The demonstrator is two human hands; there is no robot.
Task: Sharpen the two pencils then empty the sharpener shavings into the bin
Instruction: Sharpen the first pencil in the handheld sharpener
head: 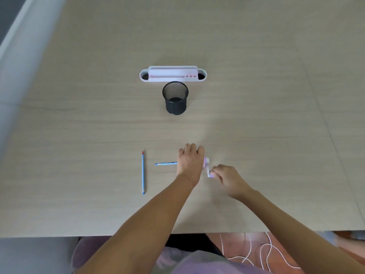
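Nearest, the right hand [229, 179] is seen pinching the crank of a small pink-and-white sharpener [207, 167] on the surface [79, 204]; the left hand [190, 161] is closed over the sharpener and the inserted pencil [166, 164]. The second pencil [143, 172] lies apart, further left. Risk noted: a loose left grip could let the sharpener skid or the lead snap; the mesh bin [175, 98] stands well beyond.
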